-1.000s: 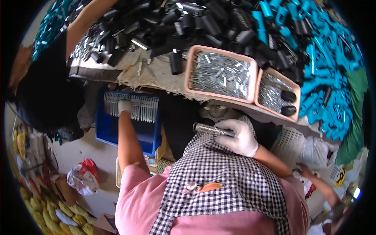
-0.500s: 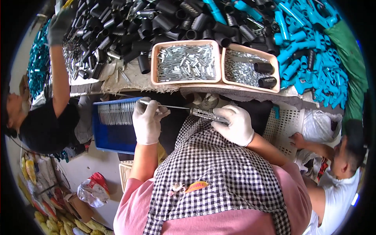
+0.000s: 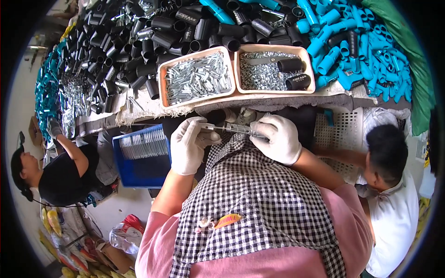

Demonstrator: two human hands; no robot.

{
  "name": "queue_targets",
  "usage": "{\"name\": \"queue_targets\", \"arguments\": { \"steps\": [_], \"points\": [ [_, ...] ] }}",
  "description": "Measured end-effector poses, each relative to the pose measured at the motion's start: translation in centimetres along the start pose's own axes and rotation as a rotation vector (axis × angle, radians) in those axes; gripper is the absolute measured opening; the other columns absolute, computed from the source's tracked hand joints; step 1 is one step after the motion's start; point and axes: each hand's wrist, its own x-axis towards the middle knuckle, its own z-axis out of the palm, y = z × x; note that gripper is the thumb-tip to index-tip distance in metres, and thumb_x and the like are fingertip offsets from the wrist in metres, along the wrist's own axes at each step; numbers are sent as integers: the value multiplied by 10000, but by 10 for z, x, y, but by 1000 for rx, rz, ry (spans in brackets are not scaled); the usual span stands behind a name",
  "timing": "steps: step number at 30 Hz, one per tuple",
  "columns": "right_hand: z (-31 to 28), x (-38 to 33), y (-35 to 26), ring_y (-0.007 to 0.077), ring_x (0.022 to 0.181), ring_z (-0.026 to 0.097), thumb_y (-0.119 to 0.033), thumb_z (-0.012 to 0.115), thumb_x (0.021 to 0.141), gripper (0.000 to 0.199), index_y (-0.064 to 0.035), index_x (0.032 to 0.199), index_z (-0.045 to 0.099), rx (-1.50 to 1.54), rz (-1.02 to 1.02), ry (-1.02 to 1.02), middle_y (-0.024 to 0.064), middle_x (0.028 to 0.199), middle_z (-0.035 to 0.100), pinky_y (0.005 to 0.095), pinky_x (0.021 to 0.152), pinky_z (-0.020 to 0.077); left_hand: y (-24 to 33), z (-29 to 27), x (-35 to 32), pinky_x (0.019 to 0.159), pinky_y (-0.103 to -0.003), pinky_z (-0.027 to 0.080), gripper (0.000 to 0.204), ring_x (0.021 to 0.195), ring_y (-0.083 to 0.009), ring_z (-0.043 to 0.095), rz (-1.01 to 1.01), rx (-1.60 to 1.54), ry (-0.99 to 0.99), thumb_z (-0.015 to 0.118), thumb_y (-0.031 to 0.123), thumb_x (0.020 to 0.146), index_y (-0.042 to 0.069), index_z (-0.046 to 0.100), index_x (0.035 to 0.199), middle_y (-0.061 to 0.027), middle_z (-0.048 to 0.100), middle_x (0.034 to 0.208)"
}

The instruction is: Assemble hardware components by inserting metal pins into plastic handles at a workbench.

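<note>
White gloves cover both hands, which work close together in front of the checked apron. My right hand [image 3: 278, 139] is closed around one end of a slotted silver metal tube [image 3: 237, 128]. My left hand [image 3: 191, 144] pinches a thin silver metal rod [image 3: 211, 126] between thumb and fingers. The rod lines up with the tube's left end, and only a short length shows between fingers and tube. Whether its tip sits inside the tube is too small to tell.
Beyond my hands are a tray of silver pins [image 3: 194, 98] and a tray of small metal parts [image 3: 273, 91] with two black sleeves. Black tubes [image 3: 153, 88] and teal housings [image 3: 331, 60] heap behind. A blue bin [image 3: 139, 180] holds metal rods. Co-workers sit on either side.
My left hand has come closer to the tube, and much less of the rod shows between them. The view has shifted; the left co-worker's raised arm is lower, and the right co-worker has leaned in.
</note>
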Motion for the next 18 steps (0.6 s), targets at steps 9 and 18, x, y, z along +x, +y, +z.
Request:
{"name": "queue_targets", "arguments": {
  "steps": [9, 18],
  "points": [
    [-17, -5, 13, 253, 704, 639, -185, 804, 655, 261, -122, 888, 703, 14, 45, 45, 55, 845, 633, 368, 588, 524, 5, 18, 10, 677, -375, 619, 284, 726, -243, 699, -27, 30, -131, 416, 157, 1023, -81, 554, 1095, -181, 666, 907],
    [-24, -11, 10, 259, 705, 651, -147, 815, 629, 290, -98, 894, 705, 114, 38, 95, 70, 846, 650, 363, 594, 535, -2, 22, 22, 684, -347, 576, 290, 715, -234, 666, -242, 33, -281, 553, 184, 984, -83, 613, 1079, -159, 669, 831]
  ]
}}
